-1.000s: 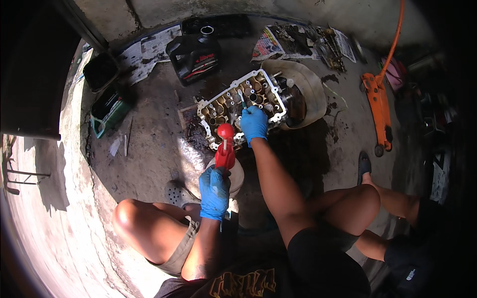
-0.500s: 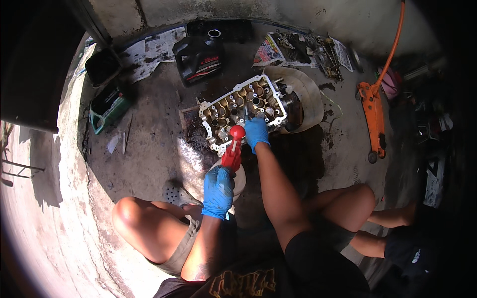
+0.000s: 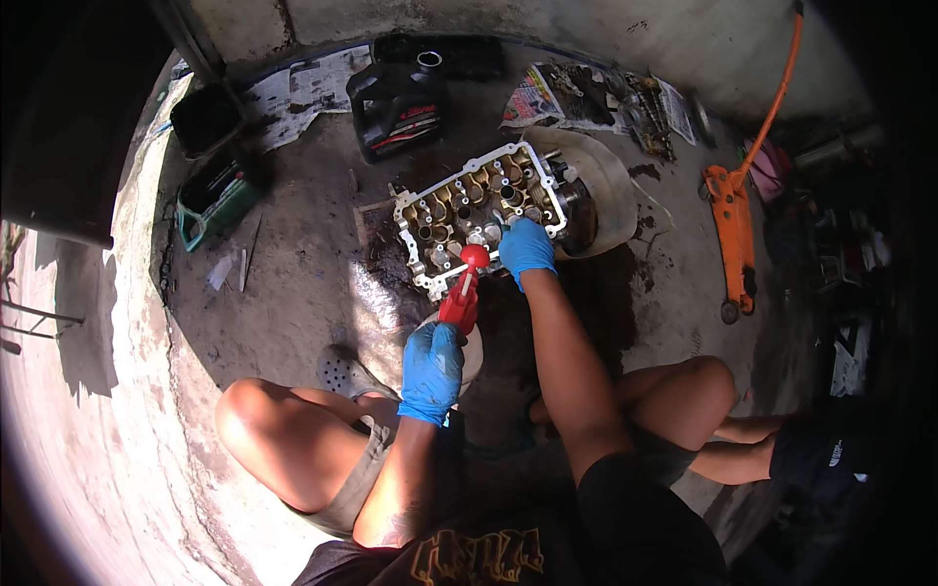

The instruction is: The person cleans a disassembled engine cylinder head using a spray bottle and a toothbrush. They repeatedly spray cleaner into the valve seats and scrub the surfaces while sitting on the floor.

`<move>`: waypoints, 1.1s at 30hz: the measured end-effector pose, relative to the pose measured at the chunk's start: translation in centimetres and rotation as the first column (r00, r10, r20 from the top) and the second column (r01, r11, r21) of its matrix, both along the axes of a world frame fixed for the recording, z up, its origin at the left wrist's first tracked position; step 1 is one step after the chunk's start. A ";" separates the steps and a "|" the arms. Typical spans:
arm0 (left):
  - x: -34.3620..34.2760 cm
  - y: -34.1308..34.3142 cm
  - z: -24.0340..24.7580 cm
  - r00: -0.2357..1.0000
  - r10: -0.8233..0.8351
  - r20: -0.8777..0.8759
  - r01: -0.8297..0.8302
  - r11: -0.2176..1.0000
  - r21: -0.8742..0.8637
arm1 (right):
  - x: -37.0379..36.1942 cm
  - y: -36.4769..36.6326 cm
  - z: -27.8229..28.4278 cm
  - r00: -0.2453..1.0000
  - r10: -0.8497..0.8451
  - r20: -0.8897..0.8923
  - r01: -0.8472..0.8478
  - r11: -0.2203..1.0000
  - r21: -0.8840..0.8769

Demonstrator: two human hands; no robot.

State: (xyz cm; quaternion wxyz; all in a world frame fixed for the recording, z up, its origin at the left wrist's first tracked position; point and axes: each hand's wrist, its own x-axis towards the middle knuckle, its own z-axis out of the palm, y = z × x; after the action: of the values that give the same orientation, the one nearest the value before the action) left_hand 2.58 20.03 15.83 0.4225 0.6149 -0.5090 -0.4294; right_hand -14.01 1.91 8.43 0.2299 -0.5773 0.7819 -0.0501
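An engine cylinder head (image 3: 417, 266) with an oily, open top lies on the floor before me. In a blue glove, my left hand (image 3: 431, 373) grips a red tool (image 3: 460, 301) with a round red ball at its far end. That ball is in front of the cylinder head's near edge; whether they touch I cannot tell. My right hand (image 3: 527, 250), also gloved in blue, reaches over the near right part of the head. Its fingers are closed at the cavities, around a thin, light piece whose kind I cannot make out.
A pale basin (image 3: 616, 186) is beside the head's right end. Behind stand a black oil jug (image 3: 396, 117) and oily parts on newspaper (image 3: 532, 103). A cut green container (image 3: 210, 200) is left; an orange floor jack (image 3: 733, 234) is right. Another person's leg (image 3: 733, 459) shows lower right.
My right hand has shifted a little right along the cylinder head. The left hand still holds the red tool, nearly in place. The whole view has tilted slightly.
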 end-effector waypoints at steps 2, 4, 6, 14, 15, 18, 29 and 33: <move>-0.1 0.0 0.3 0.991 0.071 -0.112 -0.064 0.995 0.073 | 0.0 -0.1 0.2 0.999 0.033 -0.039 -0.036 0.997 -0.074; 0.0 -0.2 0.9 0.951 0.162 -0.263 -0.099 0.967 0.234 | -0.1 0.0 0.0 0.993 0.116 -0.031 -0.119 0.990 -0.080; 0.2 -0.3 1.6 0.900 0.252 -0.356 -0.121 0.929 0.351 | -0.1 0.2 -0.5 0.976 0.216 -0.019 -0.217 0.968 -0.126; 0.0 -0.3 1.3 0.870 0.237 -0.432 -0.068 0.926 0.371 | 0.1 0.4 -1.8 0.982 0.034 0.186 -0.009 0.991 -0.135; 0.1 -0.4 0.8 0.865 0.264 -0.426 -0.073 0.908 0.413 | 0.1 0.5 -1.4 0.978 0.122 0.170 -0.099 0.986 -0.136; -0.5 -0.6 -0.5 0.993 0.063 -0.095 -0.064 0.998 -0.006 | -1.1 1.5 0.6 0.970 0.242 -0.031 -0.243 0.969 -0.036; 0.2 -0.2 -0.9 0.946 0.161 -0.280 -0.081 0.957 0.277 | 1.4 2.9 -0.7 0.980 0.002 0.200 0.019 0.994 -0.103; -0.3 0.1 -0.8 0.999 0.042 -0.034 -0.042 0.999 0.016 | 0.9 3.7 -0.5 0.965 -0.052 0.259 0.082 0.991 -0.106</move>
State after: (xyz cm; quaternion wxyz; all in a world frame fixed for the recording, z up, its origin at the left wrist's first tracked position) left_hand 2.25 20.16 15.08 0.4353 0.6213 -0.4852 -0.4348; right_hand -13.10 5.63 7.88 0.2930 -0.5517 0.7606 -0.1769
